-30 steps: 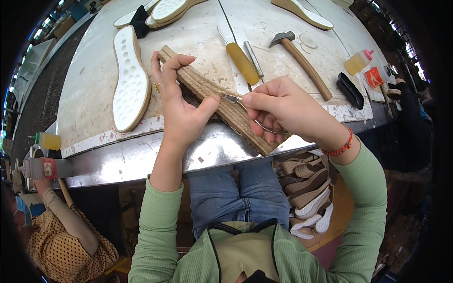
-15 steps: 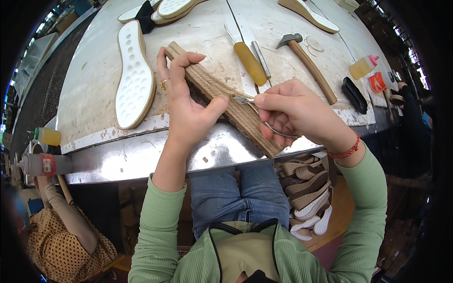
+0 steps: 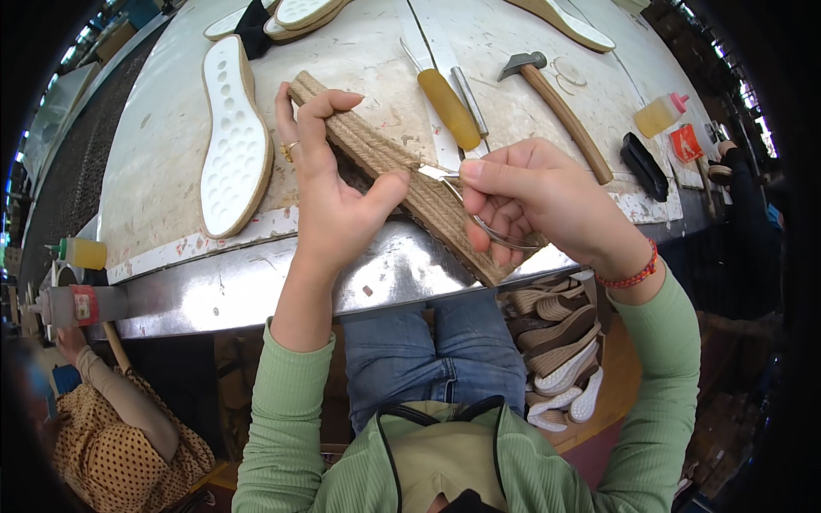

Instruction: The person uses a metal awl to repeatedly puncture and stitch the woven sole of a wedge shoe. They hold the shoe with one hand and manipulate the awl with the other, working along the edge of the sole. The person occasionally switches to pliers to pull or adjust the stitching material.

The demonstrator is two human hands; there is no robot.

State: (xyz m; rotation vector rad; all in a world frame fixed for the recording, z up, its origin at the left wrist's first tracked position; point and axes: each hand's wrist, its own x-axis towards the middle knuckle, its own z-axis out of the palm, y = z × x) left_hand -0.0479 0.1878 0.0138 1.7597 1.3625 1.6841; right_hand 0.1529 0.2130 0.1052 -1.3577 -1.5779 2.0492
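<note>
My left hand [image 3: 329, 188] is wrapped round a wedge shoe sole [image 3: 376, 141] edged with braided jute rope. Its fingers reach over the far side and the thumb presses the near rope face. The sole slants from upper left down to lower right, above the table's front edge. In my right hand [image 3: 539, 197] is a pair of small metal scissors [image 3: 496, 232]; thumb and fingers are closed round it. The bright blade end touches the jute near my left thumb tip. My right palm hides part of the handles.
A white-topped sole [image 3: 233, 145] lies left on the table. Beyond my hands are a yellow-handled tool [image 3: 449, 109], a metal rod [image 3: 469, 98] and a hammer [image 3: 560, 111]. Glue bottles [image 3: 660, 117] stand at the right, others at left. Stacked soles [image 3: 560, 342] sit below; a co-worker [image 3: 128, 419] is lower left.
My left hand and the sole have shifted slightly left and up in view, as has the table scene. The scissors stay at the jute, their blade now turned brighter toward me.
</note>
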